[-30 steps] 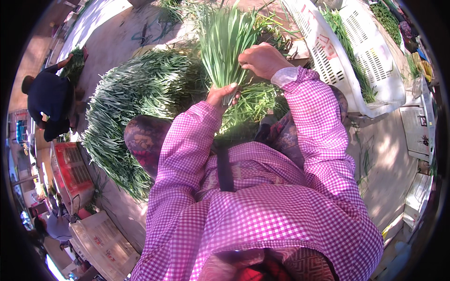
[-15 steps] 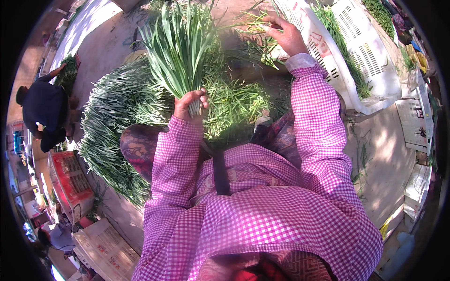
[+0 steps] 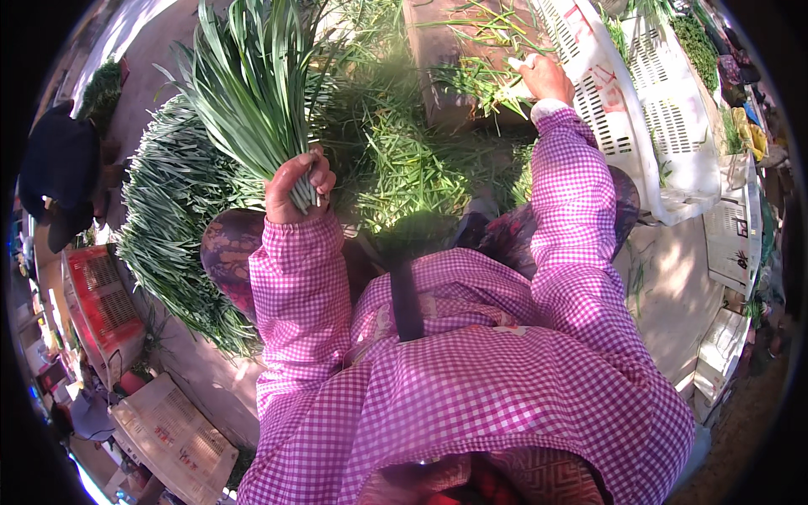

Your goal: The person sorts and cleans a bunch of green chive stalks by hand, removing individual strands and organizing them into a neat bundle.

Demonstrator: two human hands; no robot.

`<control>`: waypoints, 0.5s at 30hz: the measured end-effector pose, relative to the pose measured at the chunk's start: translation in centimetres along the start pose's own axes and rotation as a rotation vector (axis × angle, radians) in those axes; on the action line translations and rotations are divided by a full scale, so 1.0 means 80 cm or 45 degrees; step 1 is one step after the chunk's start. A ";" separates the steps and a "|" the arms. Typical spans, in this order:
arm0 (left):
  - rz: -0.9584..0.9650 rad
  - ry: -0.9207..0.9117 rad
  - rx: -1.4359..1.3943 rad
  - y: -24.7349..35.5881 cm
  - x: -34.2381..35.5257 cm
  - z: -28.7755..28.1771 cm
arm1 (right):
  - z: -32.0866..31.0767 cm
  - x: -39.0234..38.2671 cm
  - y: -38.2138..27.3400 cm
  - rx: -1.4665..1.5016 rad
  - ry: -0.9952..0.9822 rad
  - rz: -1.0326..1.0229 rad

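The left hand's point(image 3: 295, 187) grip is curled firmly around the base of a bunch of garlic chives point(image 3: 248, 93), its leaves fanning forward and left, partly over a large heap of chives point(image 3: 160, 194). The right hand point(image 3: 551, 82) is bent beside loose thin stalks point(image 3: 491, 77) on a brown block point(image 3: 433, 42); whether its grip pinches any, I cannot tell. Green clippings point(image 3: 412, 177) lie between the hands; a white slotted crate point(image 3: 652, 156) stands just beside the right one.

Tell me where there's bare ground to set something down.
Mostly bare ground lies to the right, between the right sleeve and the far-right white crate. Another patch lies left, between the green pile and the beige crate. Crowded: ahead, between the left hand and right hand, with loose leaves.
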State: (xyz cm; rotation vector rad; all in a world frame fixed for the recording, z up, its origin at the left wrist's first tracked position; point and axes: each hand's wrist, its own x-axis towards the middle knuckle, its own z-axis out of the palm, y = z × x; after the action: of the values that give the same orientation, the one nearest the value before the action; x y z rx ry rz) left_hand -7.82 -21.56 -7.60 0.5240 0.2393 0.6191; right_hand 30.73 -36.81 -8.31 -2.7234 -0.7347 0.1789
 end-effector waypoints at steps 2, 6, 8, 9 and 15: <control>0.031 0.054 -0.075 -0.002 -0.001 0.003 | -0.022 -0.023 -0.013 -0.326 -0.181 0.126; -0.057 0.030 -0.185 -0.005 0.007 -0.002 | 0.012 -0.033 0.020 -0.589 -0.388 0.096; -0.068 0.016 -0.228 -0.006 0.008 -0.006 | 0.034 -0.028 0.036 -0.488 -0.447 0.085; -0.066 -0.015 -0.253 -0.007 0.009 -0.007 | 0.042 -0.032 0.048 -0.485 -0.325 0.011; -0.024 0.029 -0.344 -0.003 0.005 -0.016 | -0.023 -0.061 0.032 0.942 -0.111 0.016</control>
State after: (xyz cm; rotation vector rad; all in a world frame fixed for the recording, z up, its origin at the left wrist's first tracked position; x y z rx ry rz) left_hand -7.82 -20.97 -8.82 0.2543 0.1782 0.6280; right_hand 28.12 -41.85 -7.27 -2.0226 -0.5307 0.4702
